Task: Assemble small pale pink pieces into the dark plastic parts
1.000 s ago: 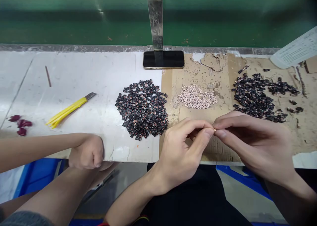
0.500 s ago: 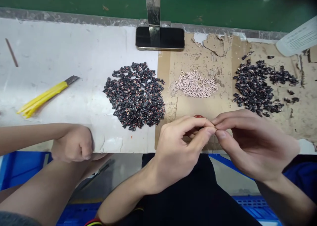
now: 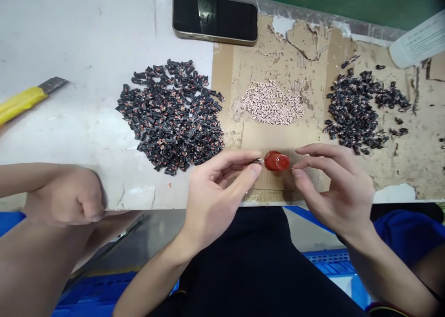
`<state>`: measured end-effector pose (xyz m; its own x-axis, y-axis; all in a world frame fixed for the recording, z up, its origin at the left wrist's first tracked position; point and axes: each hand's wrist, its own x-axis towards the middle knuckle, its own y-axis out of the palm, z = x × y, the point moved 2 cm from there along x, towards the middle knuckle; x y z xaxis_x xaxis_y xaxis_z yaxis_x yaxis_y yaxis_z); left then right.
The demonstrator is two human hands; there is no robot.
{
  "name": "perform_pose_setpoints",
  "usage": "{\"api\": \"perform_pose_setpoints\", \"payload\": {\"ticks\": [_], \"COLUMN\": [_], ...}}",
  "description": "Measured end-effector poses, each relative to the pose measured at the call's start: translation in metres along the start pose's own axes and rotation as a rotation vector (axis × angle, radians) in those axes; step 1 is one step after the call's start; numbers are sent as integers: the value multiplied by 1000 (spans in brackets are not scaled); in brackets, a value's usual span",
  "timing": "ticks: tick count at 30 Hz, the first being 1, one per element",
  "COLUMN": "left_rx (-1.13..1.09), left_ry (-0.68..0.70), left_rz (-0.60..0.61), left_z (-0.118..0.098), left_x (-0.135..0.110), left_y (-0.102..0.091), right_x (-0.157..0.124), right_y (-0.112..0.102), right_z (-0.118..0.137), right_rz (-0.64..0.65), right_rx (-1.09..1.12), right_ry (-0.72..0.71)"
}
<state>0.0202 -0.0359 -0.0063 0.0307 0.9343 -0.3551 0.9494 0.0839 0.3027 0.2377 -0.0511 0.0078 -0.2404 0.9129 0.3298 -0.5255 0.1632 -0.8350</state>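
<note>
Between the thumb and index finger of my left hand (image 3: pixel 219 196) is a small black piece (image 3: pixel 257 160), its end showing at the fingertips. A small red cup-like container (image 3: pixel 277 161) stands on the cardboard between my two hands. My right hand (image 3: pixel 335 187) pinches a tiny pale bit (image 3: pixel 292 168) just right of the red container, too small to name; its index finger is raised away. Left of the cardboard lies a large pile of black pieces with reddish ends (image 3: pixel 174 117). Beyond the red container is a pile of tiny pinkish pieces (image 3: pixel 273 104).
Another pile of black pieces (image 3: pixel 354 108) lies at the right. A phone (image 3: pixel 215 18) rests at the back edge. A yellow utility knife (image 3: pixel 24 101) lies far left, near another person's closed hand (image 3: pixel 73 196). A white container (image 3: pixel 419 41) is at the back right.
My hands have come apart from touching fingertips, leaving the red container in plain view between them. The camera view has shifted nearer and tilted. The other person's hand stays closed.
</note>
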Motion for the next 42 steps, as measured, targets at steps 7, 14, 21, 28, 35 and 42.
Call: {"api": "perform_pose_setpoints", "payload": {"ticks": [7, 14, 21, 28, 35, 42], "left_rx": [52, 50, -79, -159, -182, -170], "left_ry": [35, 48, -108, -175, -203, -192], "left_rz": [-41, -23, 187, 239, 228, 204], "left_z": [-2, -5, 0, 0, -2, -9], "left_x": [0, 0, 1, 2, 2, 0], "left_y": [-1, -2, 17, 28, 27, 27], "right_x": [4, 5, 10, 18, 17, 24], "right_y": [6, 5, -8, -11, -10, -15], "right_z": [4, 3, 17, 30, 30, 26], "right_rz": [15, 12, -77, -58, -37, 18], "right_rx": [-60, -39, 596, 664, 637, 557], "right_ry": [-73, -87, 268, 286, 264, 129]}}
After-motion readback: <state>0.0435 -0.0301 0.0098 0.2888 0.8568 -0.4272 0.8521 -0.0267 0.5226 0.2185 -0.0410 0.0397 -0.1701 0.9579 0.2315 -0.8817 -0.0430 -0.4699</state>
